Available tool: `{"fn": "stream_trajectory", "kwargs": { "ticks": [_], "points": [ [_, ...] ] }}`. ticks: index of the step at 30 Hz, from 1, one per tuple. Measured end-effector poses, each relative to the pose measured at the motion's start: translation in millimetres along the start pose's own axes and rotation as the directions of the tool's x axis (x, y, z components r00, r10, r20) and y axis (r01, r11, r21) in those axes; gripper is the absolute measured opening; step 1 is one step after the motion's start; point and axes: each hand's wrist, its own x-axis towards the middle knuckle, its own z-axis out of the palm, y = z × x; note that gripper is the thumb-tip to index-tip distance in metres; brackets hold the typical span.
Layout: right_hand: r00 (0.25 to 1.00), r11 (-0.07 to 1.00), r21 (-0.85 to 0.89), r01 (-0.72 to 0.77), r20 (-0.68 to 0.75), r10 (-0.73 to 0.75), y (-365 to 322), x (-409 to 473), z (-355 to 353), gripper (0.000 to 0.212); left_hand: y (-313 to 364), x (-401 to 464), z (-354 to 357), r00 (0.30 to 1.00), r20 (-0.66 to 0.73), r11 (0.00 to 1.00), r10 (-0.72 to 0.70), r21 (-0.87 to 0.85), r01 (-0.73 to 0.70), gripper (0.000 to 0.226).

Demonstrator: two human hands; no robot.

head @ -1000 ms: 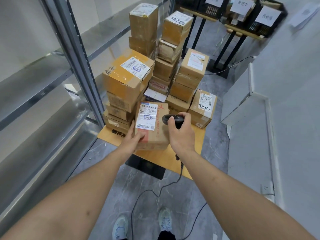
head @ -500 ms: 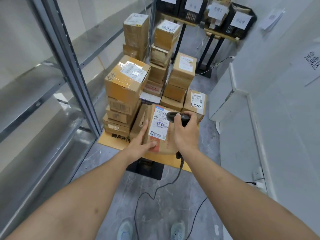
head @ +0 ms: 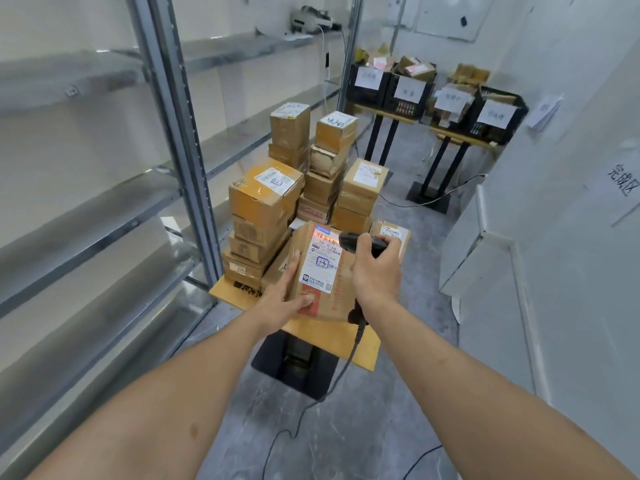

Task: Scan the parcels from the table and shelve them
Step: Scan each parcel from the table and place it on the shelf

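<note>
Both hands busy: left hand (head: 277,299) grips the parcel (head: 322,271) tilted up over the surface (head: 360,344), right hand (head: 375,268) clenched round the scanner (head: 356,241), red light on the label (head: 320,259). Scan step underway; next probably carry it to the shelf (head: 86,216) at left. Brown carton, taped, white label facing up.
</note>
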Motion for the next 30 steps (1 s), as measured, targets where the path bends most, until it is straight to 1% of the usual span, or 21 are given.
{"fn": "stream_trajectory", "kwargs": {
  "ticks": [3, 8, 12, 15, 20, 25, 27, 30],
  "points": [
    [0.998, 0.999, 0.006, 0.032, 0.058, -0.033, 0, -11, -24, 0.027, 16, -27, 23, 0.998, -0.066, 1.0, 0.005, 0.019, -0.004, 0.099],
    [0.987, 0.997, 0.02, 0.079, 0.136, -0.081, -5, -35, -55, 0.028, 34, -76, 49, 0.985, -0.171, 0.997, 0.027, -0.062, -0.038, 0.095],
    [0.965, 0.99, 0.069, 0.124, 0.223, -0.136, -9, -57, -64, 0.026, 29, -108, 48, 0.973, -0.229, 0.992, 0.031, -0.11, -0.058, 0.1],
    [0.939, 0.982, 0.096, 0.163, 0.29, -0.185, -15, -75, -62, 0.025, 34, -138, 41, 0.96, -0.281, 0.993, 0.009, -0.113, -0.043, 0.096],
    [0.872, 0.959, 0.09, 0.269, 0.4, -0.283, -24, -115, -38, 0.025, 29, -188, 12, 0.92, -0.39, 0.998, -0.04, -0.064, 0.017, 0.09],
    [0.764, 0.918, 0.077, 0.39, 0.529, -0.369, -35, -165, 2, 0.026, 19, -245, -28, 0.883, -0.464, 0.995, -0.065, -0.102, 0.02, 0.086],
    [0.736, 0.907, 0.083, 0.414, 0.556, -0.387, -43, -186, 25, 0.025, 7, -266, -50, 0.854, -0.514, 0.995, -0.08, -0.09, 0.038, 0.084],
    [0.707, 0.898, 0.121, 0.424, 0.576, -0.411, -55, -222, 64, 0.025, -10, -294, -91, 0.811, -0.577, 0.991, -0.099, -0.132, 0.027, 0.089]
  ]
}}
